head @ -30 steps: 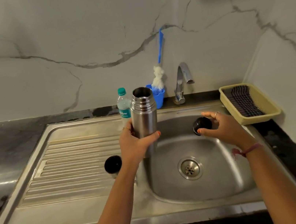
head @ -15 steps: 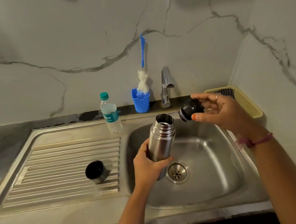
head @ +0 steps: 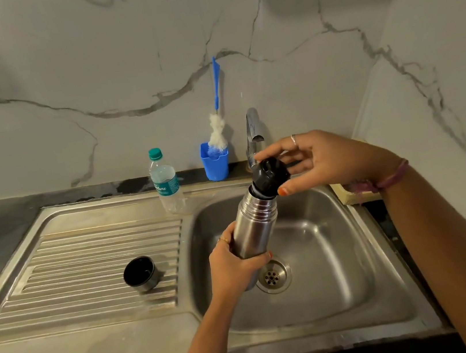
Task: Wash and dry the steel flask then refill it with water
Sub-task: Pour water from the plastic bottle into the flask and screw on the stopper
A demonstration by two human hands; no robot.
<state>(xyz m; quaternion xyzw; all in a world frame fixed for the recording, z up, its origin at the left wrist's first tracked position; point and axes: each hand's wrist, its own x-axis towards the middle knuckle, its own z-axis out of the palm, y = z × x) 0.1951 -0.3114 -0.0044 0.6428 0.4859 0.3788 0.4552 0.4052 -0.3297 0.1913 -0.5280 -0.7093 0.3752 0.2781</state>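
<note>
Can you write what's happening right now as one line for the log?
left hand grips steel flask over sink | right hand sets black stopper on mouth | cup lid on drainboard

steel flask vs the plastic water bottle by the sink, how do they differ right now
The steel flask is opaque metal, while the plastic water bottle is clear with a teal label. The flask is tilted over the sink basin, gripped by the left hand; the bottle stands upright, untouched, behind the drainboard. The right hand holds a black stopper at the flask's mouth; the bottle wears a green cap.
</note>
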